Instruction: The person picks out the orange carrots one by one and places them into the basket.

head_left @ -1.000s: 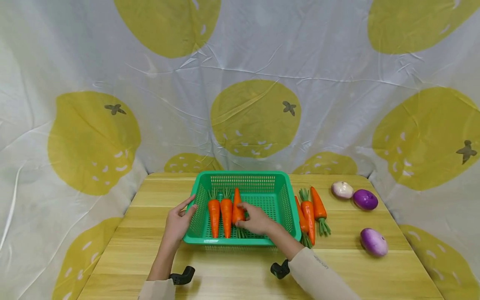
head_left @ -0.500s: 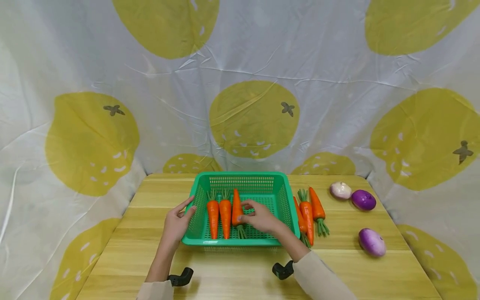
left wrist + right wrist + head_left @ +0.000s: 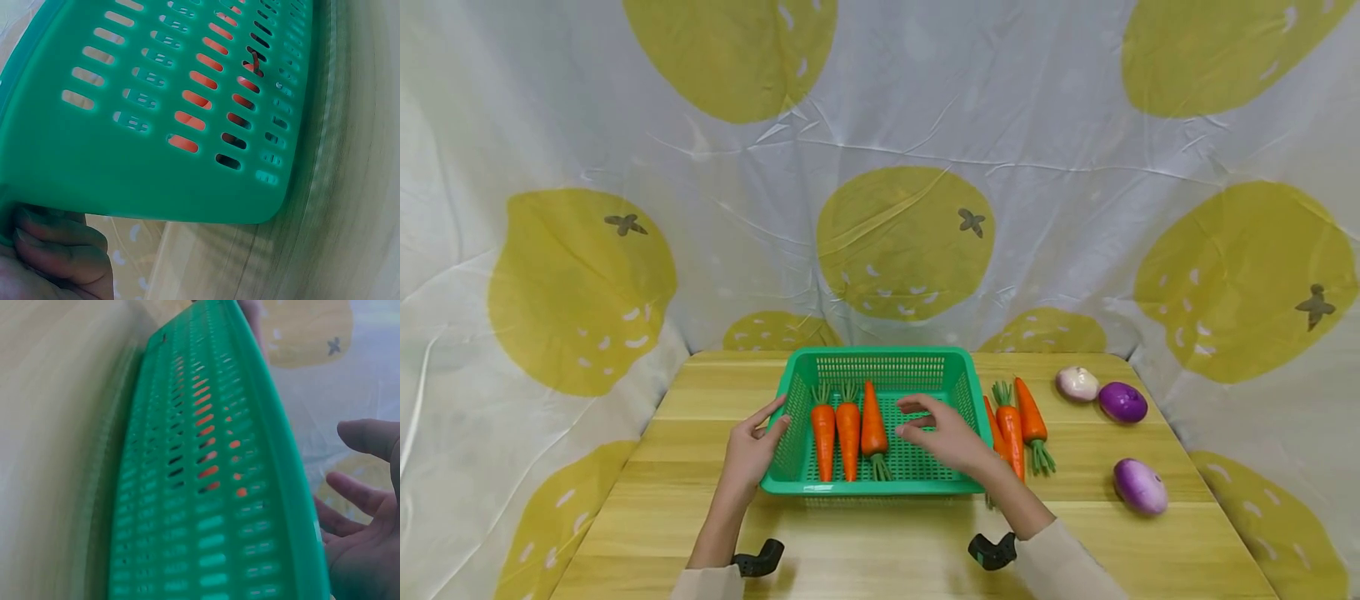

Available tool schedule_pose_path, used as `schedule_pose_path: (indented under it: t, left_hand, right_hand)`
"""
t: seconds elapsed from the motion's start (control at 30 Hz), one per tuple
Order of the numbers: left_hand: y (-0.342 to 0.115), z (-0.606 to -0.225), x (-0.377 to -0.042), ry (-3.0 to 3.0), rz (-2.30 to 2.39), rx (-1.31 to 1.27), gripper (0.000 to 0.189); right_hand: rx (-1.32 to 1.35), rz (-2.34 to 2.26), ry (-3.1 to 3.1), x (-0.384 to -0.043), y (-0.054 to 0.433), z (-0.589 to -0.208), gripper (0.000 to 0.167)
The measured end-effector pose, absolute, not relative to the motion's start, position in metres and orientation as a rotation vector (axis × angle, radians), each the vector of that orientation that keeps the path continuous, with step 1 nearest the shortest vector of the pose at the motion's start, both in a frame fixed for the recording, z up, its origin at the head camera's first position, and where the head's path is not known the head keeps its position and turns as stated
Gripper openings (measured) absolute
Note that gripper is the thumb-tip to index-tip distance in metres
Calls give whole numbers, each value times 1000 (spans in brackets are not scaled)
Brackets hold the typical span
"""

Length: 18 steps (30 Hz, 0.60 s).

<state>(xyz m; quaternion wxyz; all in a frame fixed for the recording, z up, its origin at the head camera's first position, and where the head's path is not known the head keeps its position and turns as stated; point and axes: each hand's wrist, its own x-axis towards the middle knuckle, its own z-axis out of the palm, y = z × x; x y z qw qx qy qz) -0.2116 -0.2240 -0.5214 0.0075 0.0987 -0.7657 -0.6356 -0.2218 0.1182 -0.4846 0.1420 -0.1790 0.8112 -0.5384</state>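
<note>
A green plastic basket stands on the table with three carrots side by side in its left half. Two of them, the left carrot and the middle carrot, have their tops at the far side. The right carrot points its tip away and its green stems nearer. My left hand grips the basket's left rim; in the left wrist view its fingers curl under that rim. Above the basket, right of the carrots, my right hand is spread with nothing in it, as the right wrist view also shows.
Right of the basket lie three more carrots, one partly behind the right forearm. Farther right are a pale onion, a purple onion and a purple-white onion. A lemon-print cloth hangs behind the wooden table.
My right hand has let go of the right carrot in the basket and moved right, away from it. The left hand has stayed at the rim.
</note>
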Motion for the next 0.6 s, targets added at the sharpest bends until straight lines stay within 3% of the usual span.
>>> schedule_pose_path:
  t: [0.4,0.6]
  left_hand:
    - [-217,-494,-202,-2373,-2086,305,48]
    - [-222,-511,-207,-2358,-2068,303,47]
  right_hand:
    - [-495,-1701,2339,-221,178,-465,48]
    - [-431,-1757,2364,-224,212,-467,50]
